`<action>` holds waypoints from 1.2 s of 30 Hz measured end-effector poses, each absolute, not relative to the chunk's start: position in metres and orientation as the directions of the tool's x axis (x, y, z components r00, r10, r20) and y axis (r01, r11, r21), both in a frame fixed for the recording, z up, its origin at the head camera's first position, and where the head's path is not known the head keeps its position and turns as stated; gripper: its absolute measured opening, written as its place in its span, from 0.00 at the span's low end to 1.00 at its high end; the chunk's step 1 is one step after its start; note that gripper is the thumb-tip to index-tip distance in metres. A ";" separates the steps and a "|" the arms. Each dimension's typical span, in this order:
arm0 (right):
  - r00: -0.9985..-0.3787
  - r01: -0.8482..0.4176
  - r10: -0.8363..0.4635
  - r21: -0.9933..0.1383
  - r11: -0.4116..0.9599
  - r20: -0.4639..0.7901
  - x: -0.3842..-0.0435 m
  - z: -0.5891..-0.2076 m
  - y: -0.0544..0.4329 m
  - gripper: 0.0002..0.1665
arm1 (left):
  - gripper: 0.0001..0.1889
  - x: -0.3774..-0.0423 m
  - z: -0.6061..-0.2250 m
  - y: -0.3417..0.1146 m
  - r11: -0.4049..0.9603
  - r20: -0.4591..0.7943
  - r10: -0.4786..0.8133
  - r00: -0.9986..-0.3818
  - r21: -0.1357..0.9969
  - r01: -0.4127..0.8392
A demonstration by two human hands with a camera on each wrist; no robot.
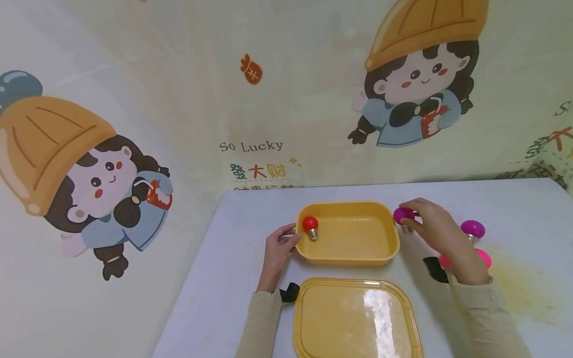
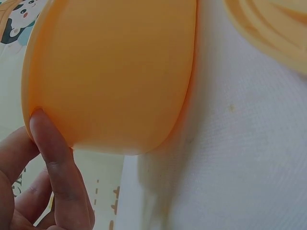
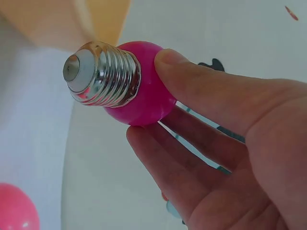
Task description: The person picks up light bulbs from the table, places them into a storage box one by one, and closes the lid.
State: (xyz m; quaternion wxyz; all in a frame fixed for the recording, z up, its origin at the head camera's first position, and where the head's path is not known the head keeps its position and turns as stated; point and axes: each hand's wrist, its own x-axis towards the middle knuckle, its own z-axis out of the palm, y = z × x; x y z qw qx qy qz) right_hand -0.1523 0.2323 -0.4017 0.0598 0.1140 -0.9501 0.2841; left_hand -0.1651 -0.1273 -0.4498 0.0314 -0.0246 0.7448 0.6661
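Observation:
A purple light bulb (image 1: 404, 216) with a silver screw base is pinched between the thumb and fingers of my right hand (image 1: 436, 226), just beyond the right end of a yellow plastic box (image 1: 349, 259). In the right wrist view the bulb (image 3: 144, 81) points its metal base to the left. My left hand (image 1: 278, 253) grips the box's left end; in the left wrist view its thumb and a finger pinch the box wall (image 2: 115, 81). Inside the box, at its left side, lies a red bulb (image 1: 311, 224).
A yellow lid (image 1: 353, 318) lies in front of the box. Right of my right hand, another purple bulb (image 1: 473, 229) stands on the white table (image 1: 215, 278). Pink bulbs (image 1: 483, 257) are partly hidden behind the right wrist. A printed cloth (image 1: 188, 99) hangs behind.

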 end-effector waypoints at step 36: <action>-0.939 -0.342 -0.305 -0.550 0.762 0.162 -0.181 -0.394 0.148 0.18 | 0.20 -0.165 -0.449 -0.129 0.102 -0.073 0.020 -0.997 0.992 -0.071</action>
